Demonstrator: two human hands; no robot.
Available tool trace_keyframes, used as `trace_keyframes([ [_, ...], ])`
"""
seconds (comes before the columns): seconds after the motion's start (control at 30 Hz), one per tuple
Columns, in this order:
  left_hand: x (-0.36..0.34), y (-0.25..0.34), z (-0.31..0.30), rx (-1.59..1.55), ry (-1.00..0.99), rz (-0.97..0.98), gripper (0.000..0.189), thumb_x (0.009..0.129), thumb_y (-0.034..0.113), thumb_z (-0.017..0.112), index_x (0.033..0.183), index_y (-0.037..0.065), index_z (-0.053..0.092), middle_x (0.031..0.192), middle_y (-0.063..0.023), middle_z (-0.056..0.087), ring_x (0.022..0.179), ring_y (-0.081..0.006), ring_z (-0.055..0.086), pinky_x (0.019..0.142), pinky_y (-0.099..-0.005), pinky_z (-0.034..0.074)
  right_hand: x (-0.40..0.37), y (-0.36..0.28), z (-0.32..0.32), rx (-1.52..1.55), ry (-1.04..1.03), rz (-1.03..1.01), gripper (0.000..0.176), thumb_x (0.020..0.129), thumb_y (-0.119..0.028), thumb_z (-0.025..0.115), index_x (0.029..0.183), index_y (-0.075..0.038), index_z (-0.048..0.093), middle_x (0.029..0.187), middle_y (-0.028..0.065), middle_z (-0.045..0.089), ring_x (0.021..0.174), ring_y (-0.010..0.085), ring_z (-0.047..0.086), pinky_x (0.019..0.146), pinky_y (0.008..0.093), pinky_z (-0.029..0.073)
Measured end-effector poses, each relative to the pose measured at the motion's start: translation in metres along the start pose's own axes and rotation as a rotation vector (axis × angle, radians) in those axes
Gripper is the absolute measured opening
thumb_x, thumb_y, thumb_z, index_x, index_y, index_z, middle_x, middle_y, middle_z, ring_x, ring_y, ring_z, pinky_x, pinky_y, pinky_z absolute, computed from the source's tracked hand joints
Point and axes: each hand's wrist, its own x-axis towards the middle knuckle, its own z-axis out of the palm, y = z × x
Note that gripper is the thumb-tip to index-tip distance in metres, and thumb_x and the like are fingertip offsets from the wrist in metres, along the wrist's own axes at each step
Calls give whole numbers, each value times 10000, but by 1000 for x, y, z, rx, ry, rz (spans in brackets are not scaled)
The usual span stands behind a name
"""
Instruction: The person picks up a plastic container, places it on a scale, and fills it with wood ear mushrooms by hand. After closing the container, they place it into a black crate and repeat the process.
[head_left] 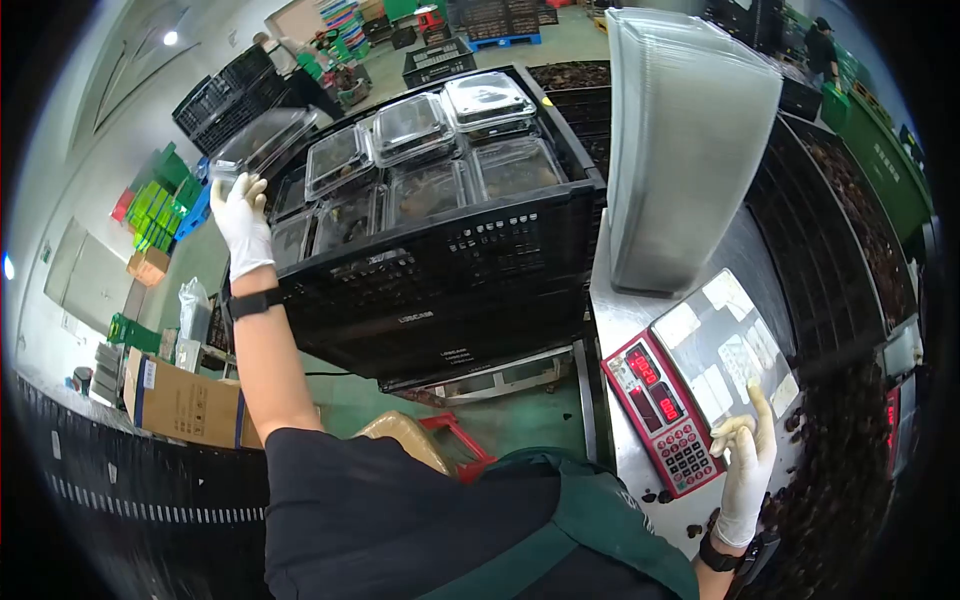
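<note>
My left hand (pixel 243 222), in a white glove, is raised and grips a clear lidded plastic box (pixel 265 142) at the left edge of a black crate (pixel 450 275). The crate holds several closed clear boxes (pixel 430 150) with dark contents. My right hand (pixel 748 462), also gloved, rests low at the right beside a red weighing scale (pixel 668 415); one finger points up and touches the scale's steel platter (pixel 725 345). It holds nothing.
A tall stack of empty clear trays (pixel 690 140) stands on the steel table right of the crate. Dark produce fills black crates (pixel 850 250) at the far right. Cardboard boxes (pixel 185 405) sit lower left. Another person (pixel 822 45) stands far back right.
</note>
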Motion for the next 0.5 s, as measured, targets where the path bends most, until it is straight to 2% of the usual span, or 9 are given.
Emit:
trace_keyframes([
  [0.03,6,-5,-5,90,-24,-55,587,939,79,621,1437,67,311,1130,-162,667,919,-245,708,615,-278,496,-3,4,-4,0,18,10,547,932,-68,460,1451,84,376,801,80,655,678,92,569,663,219,469],
  [0.07,30,-23,-30,-81,-223,-234,461,985,177,565,1392,63,379,1188,-131,656,978,-253,697,671,-310,513,-6,7,-8,17,26,29,543,931,-67,463,1446,84,382,803,81,657,679,93,570,661,218,469],
  [0.1,31,-26,-29,-104,-313,-329,459,1000,199,534,1414,68,387,1215,-122,649,1010,-245,685,708,-317,517,-11,10,-13,34,49,45,538,931,-66,465,1442,84,387,805,82,659,679,94,572,659,216,469],
  [0.13,24,-29,-17,-130,-411,-424,460,1015,222,504,1436,72,394,1242,-113,643,1042,-236,673,745,-325,521,-16,15,-20,51,80,58,534,930,-65,468,1438,84,392,807,83,661,680,94,573,658,214,468],
  [0.2,-23,-1,47,82,-488,-480,440,1009,183,524,1430,73,460,1234,-94,649,1065,-187,646,798,-295,516,-26,24,-36,79,106,72,484,941,-71,479,1404,68,447,829,98,676,674,103,575,654,212,471],
  [0.3,-101,38,158,318,-947,25,436,1002,223,583,1404,64,525,1219,-40,650,1085,-131,613,872,-257,477,-39,41,-58,110,171,120,423,964,-81,476,1362,61,491,851,103,685,680,108,581,656,228,469],
  [0.4,-170,60,269,211,-1134,436,443,1010,197,577,1406,11,512,1293,-89,623,1179,-168,580,1016,-293,434,-56,53,-72,121,201,80,375,988,-137,529,1312,51,520,896,100,695,718,109,598,664,237,465],
  [0.47,-209,74,328,383,-1113,935,446,1032,206,530,1422,-5,487,1365,-123,586,1260,-207,533,1079,-320,392,-70,61,-75,199,196,80,352,1001,-145,500,1304,28,554,925,80,701,738,88,594,692,240,472],
  [0.5,-225,69,353,302,-1179,898,425,1034,195,512,1406,-10,500,1338,-132,595,1236,-224,546,1075,-322,394,-80,63,-74,215,208,99,358,1001,-148,503,1309,27,555,941,78,700,762,85,600,701,234,478],
])
